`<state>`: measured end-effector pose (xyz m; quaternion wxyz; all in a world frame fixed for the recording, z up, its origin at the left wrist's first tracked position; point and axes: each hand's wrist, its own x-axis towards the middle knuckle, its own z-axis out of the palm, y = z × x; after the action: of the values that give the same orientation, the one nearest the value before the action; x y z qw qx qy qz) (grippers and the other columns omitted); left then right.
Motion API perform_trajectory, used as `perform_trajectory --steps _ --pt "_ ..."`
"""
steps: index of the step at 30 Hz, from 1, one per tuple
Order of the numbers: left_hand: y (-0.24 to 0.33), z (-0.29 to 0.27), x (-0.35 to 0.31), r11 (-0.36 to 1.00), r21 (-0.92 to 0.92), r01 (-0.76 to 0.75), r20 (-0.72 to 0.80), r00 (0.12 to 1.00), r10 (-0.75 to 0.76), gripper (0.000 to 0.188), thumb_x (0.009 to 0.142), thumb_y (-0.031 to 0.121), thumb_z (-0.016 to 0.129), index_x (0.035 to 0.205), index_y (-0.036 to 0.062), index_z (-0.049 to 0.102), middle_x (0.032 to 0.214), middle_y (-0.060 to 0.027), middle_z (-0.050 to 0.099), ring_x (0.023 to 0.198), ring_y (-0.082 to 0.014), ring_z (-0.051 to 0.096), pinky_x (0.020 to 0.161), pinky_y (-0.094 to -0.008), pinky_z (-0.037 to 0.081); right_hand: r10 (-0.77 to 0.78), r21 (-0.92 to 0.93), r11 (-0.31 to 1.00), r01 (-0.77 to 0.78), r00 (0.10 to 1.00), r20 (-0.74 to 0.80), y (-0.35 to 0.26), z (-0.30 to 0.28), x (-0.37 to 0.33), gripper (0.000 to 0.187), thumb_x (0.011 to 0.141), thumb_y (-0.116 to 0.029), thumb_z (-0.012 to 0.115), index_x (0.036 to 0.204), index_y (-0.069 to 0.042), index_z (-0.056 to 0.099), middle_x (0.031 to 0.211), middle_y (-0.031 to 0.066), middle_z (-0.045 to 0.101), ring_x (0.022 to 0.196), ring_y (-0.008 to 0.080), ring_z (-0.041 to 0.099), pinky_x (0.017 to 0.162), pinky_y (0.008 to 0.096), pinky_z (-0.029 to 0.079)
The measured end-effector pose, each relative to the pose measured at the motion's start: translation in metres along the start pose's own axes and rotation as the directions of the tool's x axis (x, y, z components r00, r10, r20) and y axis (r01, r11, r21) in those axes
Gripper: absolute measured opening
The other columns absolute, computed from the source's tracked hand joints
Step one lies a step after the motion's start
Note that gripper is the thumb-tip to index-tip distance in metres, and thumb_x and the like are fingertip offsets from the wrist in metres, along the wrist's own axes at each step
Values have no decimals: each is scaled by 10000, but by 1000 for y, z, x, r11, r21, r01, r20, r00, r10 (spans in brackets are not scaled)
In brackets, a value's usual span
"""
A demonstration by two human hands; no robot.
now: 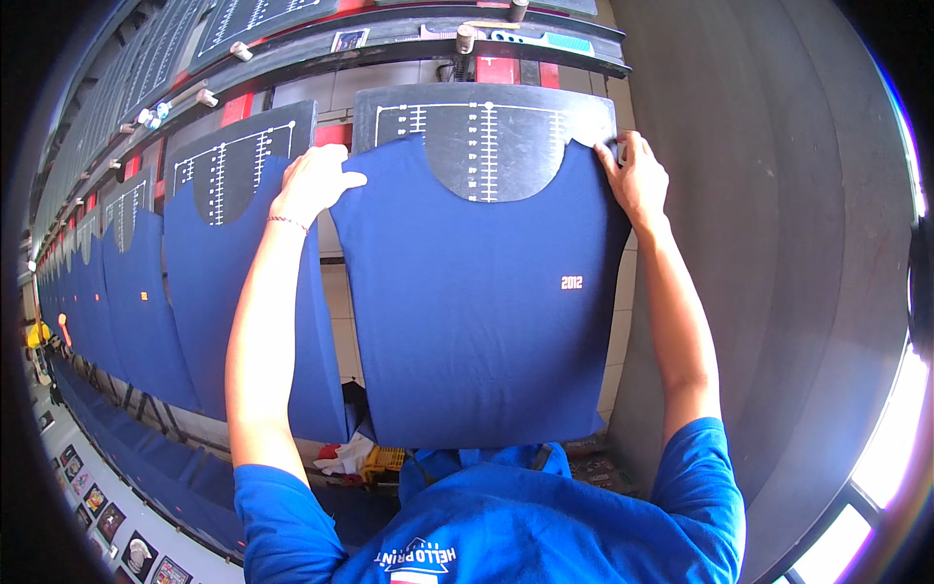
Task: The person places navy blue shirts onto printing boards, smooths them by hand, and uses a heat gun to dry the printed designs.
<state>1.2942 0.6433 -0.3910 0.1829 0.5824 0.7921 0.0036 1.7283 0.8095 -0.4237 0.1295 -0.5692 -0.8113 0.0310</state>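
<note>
A navy blue T-shirt (477, 302) is stretched over a dark flat board (525, 102) in front of me. Its wide neck opening leaves the board's white ruler markings showing. A small light-coloured print (571, 283) sits on the right side of the chest. At the shirt's left shoulder, my left hand (313, 183) is closed on the cloth, its thumb pointing right. My right hand (637, 180) pinches the right shoulder at the board's edge, with thumb and fingers around the fabric. The fingertips under the cloth are partly hidden.
To the left, a row of similar boards carries more navy shirts (243, 292). A black rail (389, 54) with metal knobs and a turquoise-handled tool (543, 41) runs behind the board. A grey wall (759, 243) stands close on the right. A yellow basket (383, 463) is low down beneath.
</note>
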Motion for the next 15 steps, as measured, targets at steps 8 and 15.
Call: perform_trajectory --steps 8,15 --pt "4 104 -88 610 -789 -69 -316 898 -306 482 1032 273 582 1413 -8 491 1385 -182 553 1234 -294 571 1050 -385 462 307 446 853 -271 952 -10 49 10 -100 552 1030 -465 523 1292 20 548 1261 199 607 1071 303 637 935 438 502" --pt "6 184 -241 -90 -825 558 541 733 -412 881 968 748 346 1414 12 535 1277 -162 634 1165 -261 613 985 -392 519 236 504 -258 -824 452 860 40 -7 -326 706 1024 -590 441 1427 -12 487 1366 173 581 1238 272 572 1048 443 480"
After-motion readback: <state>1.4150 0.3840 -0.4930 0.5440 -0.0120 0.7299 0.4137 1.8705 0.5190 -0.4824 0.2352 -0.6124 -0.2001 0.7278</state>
